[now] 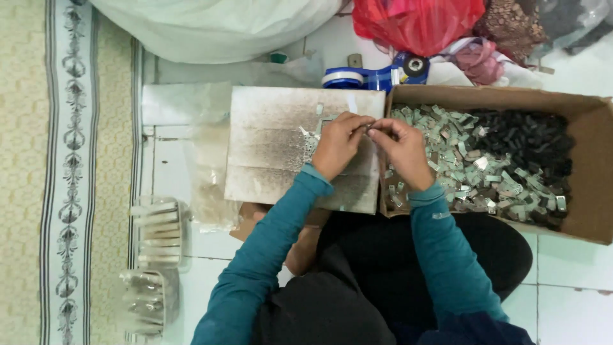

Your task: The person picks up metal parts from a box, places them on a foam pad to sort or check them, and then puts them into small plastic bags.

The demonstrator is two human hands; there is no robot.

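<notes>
My left hand (pixel 336 144) and my right hand (pixel 403 148) meet fingertip to fingertip over the right edge of a stained white board (pixel 274 144). Together they pinch a small metal piece (pixel 369 128); it is too small to make out. A few similar silvery pieces (pixel 313 131) lie on the board just left of my left hand. To the right, an open cardboard box (pixel 590 172) holds several small silvery metal clips (pixel 472 166) and several black parts (pixel 533 137). Both sleeves are teal.
A blue tape dispenser (pixel 377 75) lies behind the board. Red (pixel 415 22) and white plastic bags (pixel 217 25) sit at the back. Clear bags (pixel 207 166) and packed transparent bundles (pixel 156 233) lie left on white floor tiles, beside a patterned mat (pixel 64 172).
</notes>
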